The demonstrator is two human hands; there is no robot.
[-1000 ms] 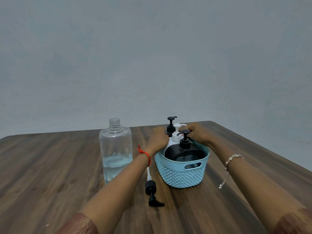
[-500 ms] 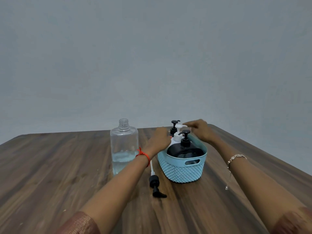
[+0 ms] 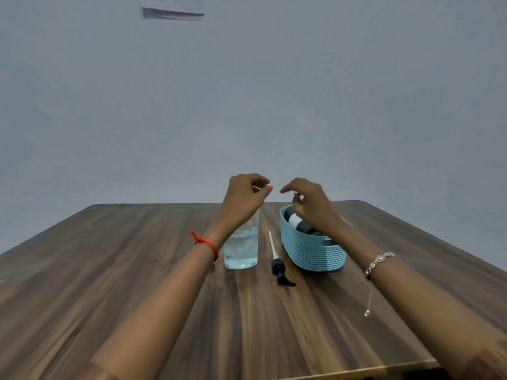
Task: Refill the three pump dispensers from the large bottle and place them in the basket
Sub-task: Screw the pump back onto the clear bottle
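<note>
A teal woven basket [image 3: 312, 252] stands on the wooden table, right of centre. Inside it I see a dark dispenser with a white label [image 3: 296, 221]; my right hand hides the other dispensers and the pump heads. My right hand [image 3: 311, 205] hovers just above the basket's far rim with loosely spread fingers and nothing in it. My left hand [image 3: 244, 200] hangs in the air left of the basket, fingers curled, thumb against forefinger. Behind my left wrist stands the large clear bottle [image 3: 242, 249], uncapped earlier, about a third full of clear liquid.
A loose black pump head with a long white tube [image 3: 277, 266] lies on the table between the bottle and the basket. The table [image 3: 137, 270] ends at a front edge at the lower right. A sheet of paper [image 3: 172, 6] hangs high on the grey wall.
Both hands have lifted off the dispensers in the basket and now hover above it. The view has pulled back and tilted upward.
</note>
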